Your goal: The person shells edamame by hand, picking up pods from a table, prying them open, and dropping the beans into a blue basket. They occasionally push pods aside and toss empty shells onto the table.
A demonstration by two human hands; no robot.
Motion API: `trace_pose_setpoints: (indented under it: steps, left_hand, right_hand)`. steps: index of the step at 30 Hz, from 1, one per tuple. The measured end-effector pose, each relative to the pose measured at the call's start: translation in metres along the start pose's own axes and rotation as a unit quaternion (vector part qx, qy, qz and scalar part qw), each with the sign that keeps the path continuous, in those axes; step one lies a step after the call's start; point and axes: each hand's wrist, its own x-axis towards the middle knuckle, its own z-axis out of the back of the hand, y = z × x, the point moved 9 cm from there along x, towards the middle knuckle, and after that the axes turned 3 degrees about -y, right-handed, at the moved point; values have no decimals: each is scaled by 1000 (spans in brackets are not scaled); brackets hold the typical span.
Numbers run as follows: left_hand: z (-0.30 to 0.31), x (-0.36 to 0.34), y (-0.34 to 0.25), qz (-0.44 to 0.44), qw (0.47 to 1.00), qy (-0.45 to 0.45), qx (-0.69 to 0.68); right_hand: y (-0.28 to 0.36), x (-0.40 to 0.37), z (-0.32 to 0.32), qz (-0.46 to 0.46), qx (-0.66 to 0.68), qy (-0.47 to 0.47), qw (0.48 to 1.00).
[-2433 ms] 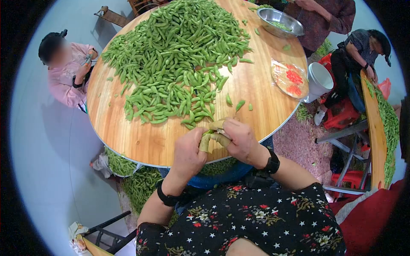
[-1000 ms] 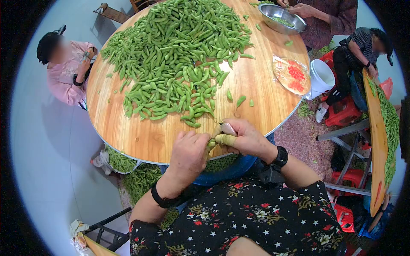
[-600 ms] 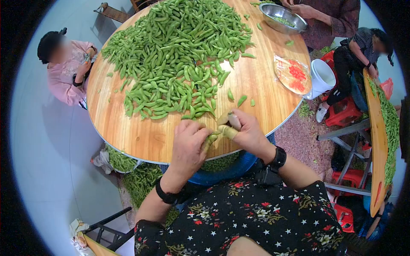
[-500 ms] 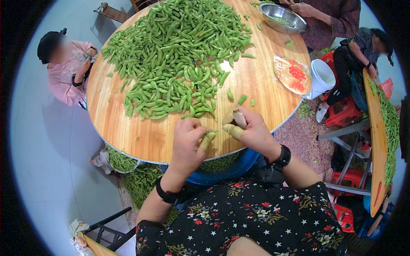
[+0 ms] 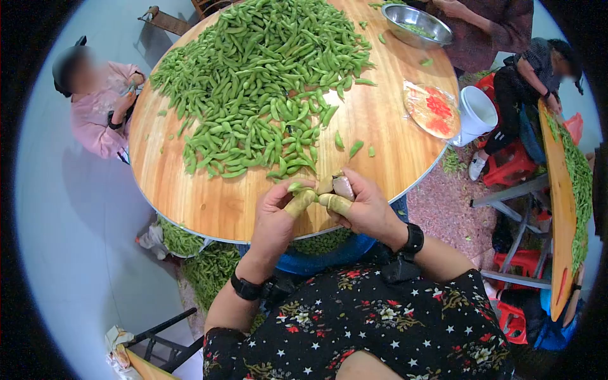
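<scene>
My left hand (image 5: 271,212) pinches a green soybean pod (image 5: 296,187) between thumb and fingers, close over the table's near edge. The thumb of my right hand (image 5: 367,209) meets the left thumb at the pod's end, its fingers curled in. Both thumbs wear yellowish-green coverings, and a greyish piece (image 5: 343,188) sits at the right index finger. Just beyond my hands a large heap of pods (image 5: 259,82) spreads over the round wooden table (image 5: 380,126). A few loose pods (image 5: 356,149) lie to its right. Below the edge, a blue basin (image 5: 351,250) holds shelled green beans.
A steel bowl (image 5: 418,26) stands at the far right, near another person's arms (image 5: 472,19). A plastic-wrapped round fan (image 5: 437,113) lies by a white bucket (image 5: 476,113). One person (image 5: 104,104) sits at left, another (image 5: 529,82) at right by a second table (image 5: 558,234).
My right hand has moved left and its thumb now meets the left thumb. My left hand has turned slightly, showing more of the pod.
</scene>
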Motion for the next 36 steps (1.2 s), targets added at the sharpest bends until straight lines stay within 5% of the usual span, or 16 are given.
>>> trace_pose_setpoints:
  steps: [2, 3, 5, 6, 8, 10, 17, 19, 20, 22, 26, 29, 31, 36]
  left_hand:
    - [5, -3, 6, 80, 997, -18, -14]
    - [8, -4, 4, 80, 997, -18, -14]
    - [-1, -6, -15, -21, 975, 68, 211]
    - [-15, -8, -34, -152, 911, 125, 363]
    - [-13, -10, -34, -136, 908, 105, 383]
    - [-12, -11, -32, -123, 903, 86, 403]
    - [-16, -18, -43, -185, 899, 69, 391]
    - [-19, -19, -42, -190, 900, 80, 385]
    - [-17, -19, -41, -168, 916, 77, 356]
    - [-15, -20, -39, -145, 931, 74, 327]
    - [-8, -22, -36, -115, 920, 59, 370]
    - [-14, -20, -42, -141, 898, 47, 414]
    - [-22, -21, -50, -187, 883, 41, 429]
    - [-33, -23, -51, -219, 830, 59, 510]
  right_hand:
    - [1, 1, 1, 3, 12, 5, 1000]
    - [18, 1, 3, 92, -91, 5, 992]
    - [37, 0, 2, 180, -193, 5, 964]
    - [48, -2, 0, 206, -227, 2, 952]
    - [53, -3, -6, 231, -260, 2, 938]
    - [74, -19, -12, 406, -323, -66, 852]
    - [51, -15, -13, 316, -270, 6, 909]
    - [20, -4, -10, 132, -114, 63, 983]
    - [21, -5, -10, 132, -114, 62, 983]
    - [-4, -4, -13, -60, 70, 75, 993]
    - [-12, 0, -20, -69, 171, 116, 976]
    - [-15, 3, -14, -28, 101, 82, 991]
    - [21, 0, -10, 199, -69, 27, 977]
    - [37, -8, -6, 209, -200, 15, 957]
